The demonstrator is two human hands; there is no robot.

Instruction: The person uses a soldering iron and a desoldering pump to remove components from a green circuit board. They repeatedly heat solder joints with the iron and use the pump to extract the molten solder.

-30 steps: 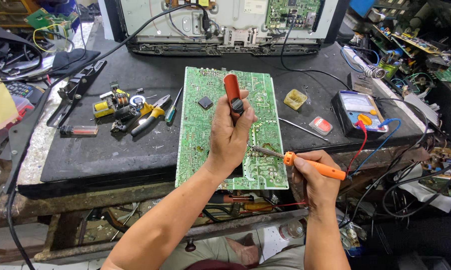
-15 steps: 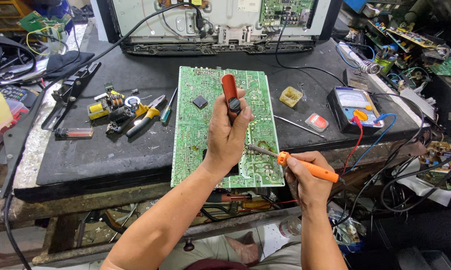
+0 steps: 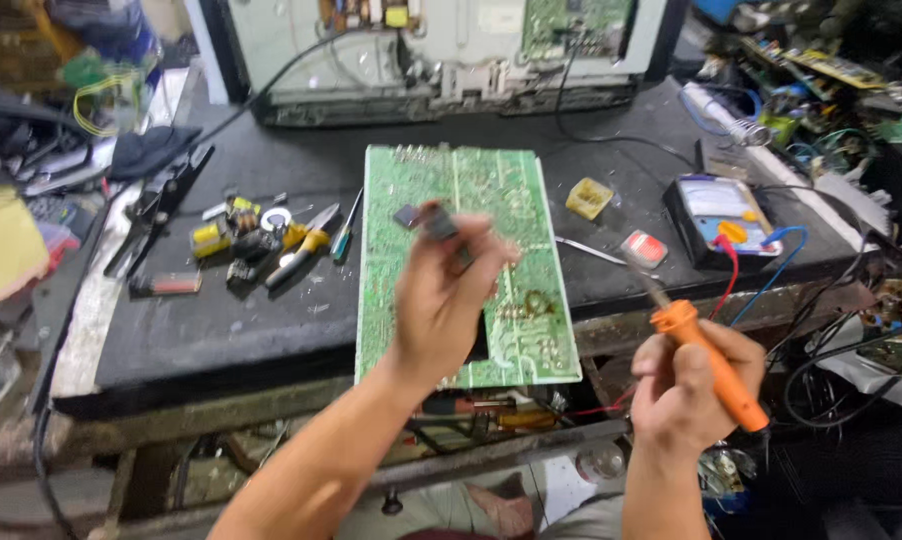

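Note:
A green circuit board [image 3: 451,180] lies solder side up on the black bench top, its near end overhanging the front edge. My left hand [image 3: 436,305] hovers over the board's middle, shut on a blurred, dark-tipped pen-shaped tool [image 3: 439,222]. A small black chip [image 3: 406,215] sits on the board beside that tool. My right hand [image 3: 686,385] is off the board's lower right corner and grips an orange-handled soldering iron [image 3: 711,360]. The iron's tip points up and left, clear of the board.
A multimeter [image 3: 721,215] with red and blue leads sits right of the board, with a yellow block [image 3: 589,197], tweezers [image 3: 586,250] and a small red item [image 3: 643,248] between. Pliers, a screwdriver and loose parts [image 3: 261,240] lie left. An opened screen chassis [image 3: 431,50] stands behind.
My right hand has pulled the soldering iron off the board, out to the right. My left hand has lifted and turned with its tool over the board.

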